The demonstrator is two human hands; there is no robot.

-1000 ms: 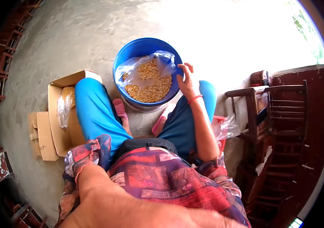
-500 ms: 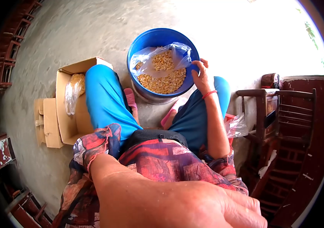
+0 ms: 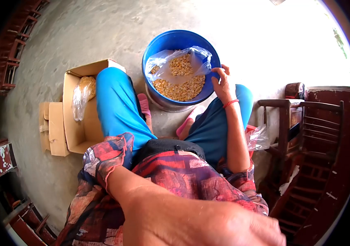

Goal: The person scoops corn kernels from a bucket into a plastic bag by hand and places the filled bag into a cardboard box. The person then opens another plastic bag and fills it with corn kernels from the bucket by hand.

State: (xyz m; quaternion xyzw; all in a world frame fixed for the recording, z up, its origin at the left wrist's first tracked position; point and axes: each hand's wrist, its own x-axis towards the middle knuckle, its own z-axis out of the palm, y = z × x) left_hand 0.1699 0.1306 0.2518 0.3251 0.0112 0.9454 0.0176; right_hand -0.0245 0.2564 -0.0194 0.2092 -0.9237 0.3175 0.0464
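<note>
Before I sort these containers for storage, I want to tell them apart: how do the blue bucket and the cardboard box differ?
The blue bucket is round, while the cardboard box is brown and angular. The bucket holds yellowish kernels and a clear plastic bag; the box holds a bundled bag with yellowish contents. The right hand is at the bucket's rim, while no hand is at the box. Both are open.

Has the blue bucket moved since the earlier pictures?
No, not visibly: the blue bucket keeps its place beside the open cardboard box; the whole view has shifted instead.
</note>
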